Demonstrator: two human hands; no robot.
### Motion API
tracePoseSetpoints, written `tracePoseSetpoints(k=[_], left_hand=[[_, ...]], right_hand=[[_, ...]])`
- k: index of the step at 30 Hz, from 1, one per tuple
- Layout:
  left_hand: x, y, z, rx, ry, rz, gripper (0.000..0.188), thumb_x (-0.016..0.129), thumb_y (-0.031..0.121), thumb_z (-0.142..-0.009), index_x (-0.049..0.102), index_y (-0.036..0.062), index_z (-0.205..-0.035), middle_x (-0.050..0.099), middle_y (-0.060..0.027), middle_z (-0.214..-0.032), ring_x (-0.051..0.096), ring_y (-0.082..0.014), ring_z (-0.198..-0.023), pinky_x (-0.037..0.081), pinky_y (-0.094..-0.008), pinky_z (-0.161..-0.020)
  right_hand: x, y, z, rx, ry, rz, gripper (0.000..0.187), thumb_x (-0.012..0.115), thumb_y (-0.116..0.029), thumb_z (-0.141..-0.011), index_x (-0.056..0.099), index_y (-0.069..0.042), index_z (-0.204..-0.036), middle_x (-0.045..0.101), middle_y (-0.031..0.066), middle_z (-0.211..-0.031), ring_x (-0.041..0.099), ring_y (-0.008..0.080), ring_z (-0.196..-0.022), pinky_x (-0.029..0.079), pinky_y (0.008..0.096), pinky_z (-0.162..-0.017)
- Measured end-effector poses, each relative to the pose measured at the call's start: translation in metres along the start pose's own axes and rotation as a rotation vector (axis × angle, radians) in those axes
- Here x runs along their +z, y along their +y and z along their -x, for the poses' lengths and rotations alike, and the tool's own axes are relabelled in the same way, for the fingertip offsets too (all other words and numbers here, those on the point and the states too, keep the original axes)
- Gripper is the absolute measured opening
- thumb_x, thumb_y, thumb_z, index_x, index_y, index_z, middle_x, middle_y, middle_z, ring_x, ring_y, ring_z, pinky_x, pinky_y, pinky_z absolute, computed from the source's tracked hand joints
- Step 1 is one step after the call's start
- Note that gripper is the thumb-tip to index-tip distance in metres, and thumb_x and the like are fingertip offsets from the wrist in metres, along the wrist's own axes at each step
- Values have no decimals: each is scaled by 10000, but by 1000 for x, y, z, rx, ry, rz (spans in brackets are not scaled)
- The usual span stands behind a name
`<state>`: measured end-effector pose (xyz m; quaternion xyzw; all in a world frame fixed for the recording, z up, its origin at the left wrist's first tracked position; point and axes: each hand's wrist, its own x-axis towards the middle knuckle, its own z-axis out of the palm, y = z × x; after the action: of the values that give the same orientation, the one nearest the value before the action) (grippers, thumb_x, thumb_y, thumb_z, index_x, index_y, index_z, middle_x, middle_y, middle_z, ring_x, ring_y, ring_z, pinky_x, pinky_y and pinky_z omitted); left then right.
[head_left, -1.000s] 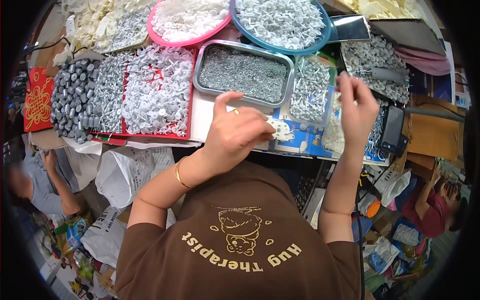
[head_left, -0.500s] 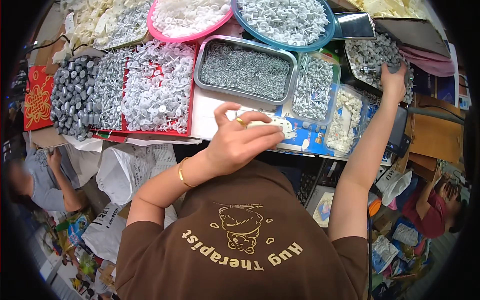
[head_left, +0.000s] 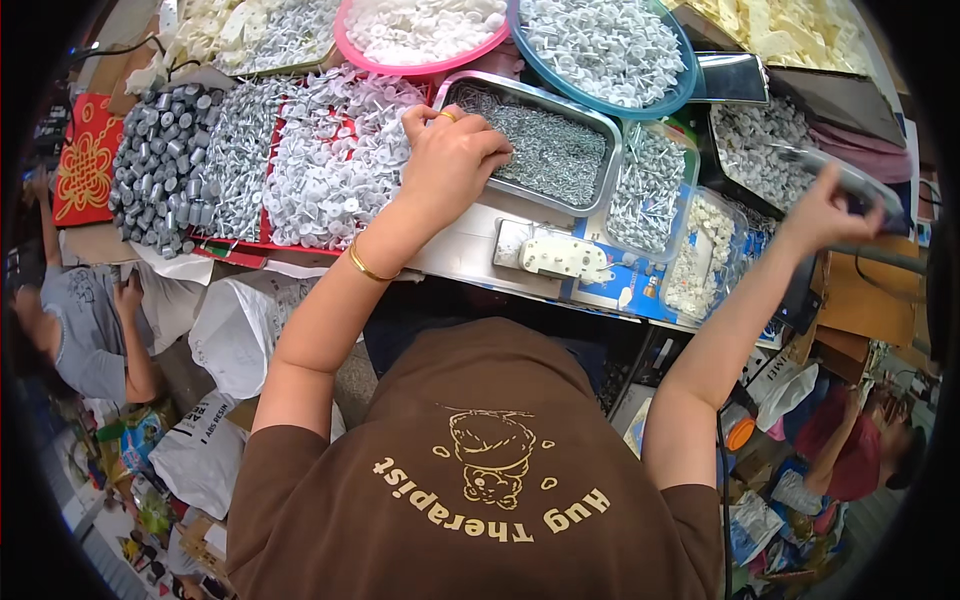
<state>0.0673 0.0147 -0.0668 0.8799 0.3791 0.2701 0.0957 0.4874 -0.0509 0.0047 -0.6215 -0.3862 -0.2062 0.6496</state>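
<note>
My left hand [head_left: 450,155] reaches over the left end of a metal tray [head_left: 612,165] heaped with small screws. Its fingers are bent, thumb and forefinger together at the screws; anything between them is hidden. Off to the right, my right hand [head_left: 825,218] grips a dark handheld power tool [head_left: 850,180], smeared by motion, above a black bin [head_left: 760,130] of small grey-white parts. A cream plastic piece with holes [head_left: 568,258] lies by itself on the table's front part, against a small pale block [head_left: 510,242].
Left of the tray are white disc-headed pieces [head_left: 335,170] and grey cylinders [head_left: 165,165]. Behind stand a pink basin [head_left: 425,68] and a teal basin [head_left: 690,75]. Clear tubs [head_left: 640,255] sit right of the tray. People work at both sides.
My left hand has let go of the cream piece, now on the table, and moved up to the screw tray. My right hand has lifted the tool out of the bin, rightward and nearer.
</note>
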Motion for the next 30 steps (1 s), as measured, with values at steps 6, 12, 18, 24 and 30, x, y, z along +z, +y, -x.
tracePoseSetpoints(k=[6,12,18,24,30], left_hand=[[1,-2,1,0,57,40,29,774,217,-828,779,197,-849,677,66,-825,569,-147,-837,273,-421,-921],[-27,13,17,-67,-46,222,31,791,204,-802,770,193,-822,686,53,-825,598,-161,-826,298,-407,-929],[-46,50,46,-33,-132,531,89,792,159,-822,780,168,-909,706,35,-845,634,-135,-833,308,-376,-931],[-41,58,57,-42,-86,486,86,789,156,-823,777,165,-908,687,47,-824,618,-127,-818,284,-391,-938],[-38,61,62,-18,-65,451,67,779,156,-832,773,167,-898,680,50,-827,617,-138,-834,283,-403,-935]], right_hand=[[-13,-32,-2,885,-193,-1295,376,629,-215,-933,530,62,-1167,569,119,-905,611,216,-856,543,355,-736],[-5,-147,71,818,-494,-1272,267,522,-294,-991,540,-30,-1028,415,24,-688,443,128,-612,427,301,-600],[-7,-203,128,735,-745,-1232,525,515,-565,-962,434,-46,-960,484,43,-630,448,136,-434,469,291,-443],[2,-218,154,696,-903,-993,577,617,-593,-911,434,-47,-949,468,32,-630,461,128,-472,451,282,-454],[-4,-224,139,702,-834,-1101,573,602,-601,-917,431,-55,-938,473,34,-627,450,126,-464,452,285,-454]])
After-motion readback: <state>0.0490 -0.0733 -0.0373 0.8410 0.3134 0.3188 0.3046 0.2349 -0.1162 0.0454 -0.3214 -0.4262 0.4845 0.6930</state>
